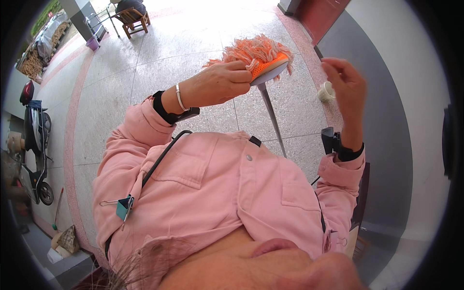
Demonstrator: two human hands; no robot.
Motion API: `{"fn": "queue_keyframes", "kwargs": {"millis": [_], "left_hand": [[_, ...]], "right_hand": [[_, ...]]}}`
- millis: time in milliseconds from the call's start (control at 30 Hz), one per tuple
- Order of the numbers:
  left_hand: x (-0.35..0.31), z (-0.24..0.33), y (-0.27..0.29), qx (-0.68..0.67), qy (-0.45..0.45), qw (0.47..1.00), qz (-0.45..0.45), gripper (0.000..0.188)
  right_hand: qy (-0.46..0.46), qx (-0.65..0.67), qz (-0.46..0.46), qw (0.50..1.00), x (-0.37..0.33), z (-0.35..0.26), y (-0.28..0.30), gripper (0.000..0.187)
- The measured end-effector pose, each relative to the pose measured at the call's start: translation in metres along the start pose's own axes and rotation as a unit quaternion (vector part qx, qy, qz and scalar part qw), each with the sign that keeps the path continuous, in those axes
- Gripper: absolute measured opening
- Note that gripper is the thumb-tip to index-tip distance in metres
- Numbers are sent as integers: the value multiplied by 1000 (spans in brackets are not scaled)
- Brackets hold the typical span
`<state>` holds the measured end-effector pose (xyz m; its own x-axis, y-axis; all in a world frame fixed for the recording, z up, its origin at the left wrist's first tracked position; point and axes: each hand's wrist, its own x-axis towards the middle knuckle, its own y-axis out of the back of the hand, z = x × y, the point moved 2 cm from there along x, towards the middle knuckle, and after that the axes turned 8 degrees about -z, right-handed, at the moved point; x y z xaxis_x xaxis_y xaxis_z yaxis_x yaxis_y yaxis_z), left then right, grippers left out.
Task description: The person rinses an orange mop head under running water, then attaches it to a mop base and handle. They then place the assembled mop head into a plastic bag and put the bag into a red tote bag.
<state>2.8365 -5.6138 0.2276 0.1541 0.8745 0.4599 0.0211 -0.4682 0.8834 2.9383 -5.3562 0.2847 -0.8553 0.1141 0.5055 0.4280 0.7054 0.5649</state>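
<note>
A mop head with shaggy orange and pale strands is raised in front of me, its flat grey plate tilted and its grey pole running down toward my body. My left hand pinches the orange edge of the mop pad on its left side, fingers bent over the rim. Apart from the mop, to its right, my right hand is lifted with thumb and fingers curled together. Whether a thin strand lies between those fingertips is too blurred to see.
A whitish pot stands on the floor by the right wall. Farther off, a person sits on a wooden chair, with a purple bucket nearby. A parked scooter is at the left. Speckled tiles cover the floor.
</note>
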Motion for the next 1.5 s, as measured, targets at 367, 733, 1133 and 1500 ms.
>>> {"fn": "queue_keyframes", "kwargs": {"millis": [367,733,1133,1500], "left_hand": [[-5,3,-6,18,-15,998,-56,14],[-10,-20,-24,-64,140,988,25,20],[-11,-28,-34,-86,170,980,49,17],[-13,-28,-49,-409,123,903,-54,17]], "right_hand": [[220,-217,-347,885,47,-19,-57,18],[-7,-6,-352,936,22,-24,-58,22],[-91,-81,-453,883,32,-36,-63,36],[-188,-36,-476,858,18,-9,-62,31]]}}
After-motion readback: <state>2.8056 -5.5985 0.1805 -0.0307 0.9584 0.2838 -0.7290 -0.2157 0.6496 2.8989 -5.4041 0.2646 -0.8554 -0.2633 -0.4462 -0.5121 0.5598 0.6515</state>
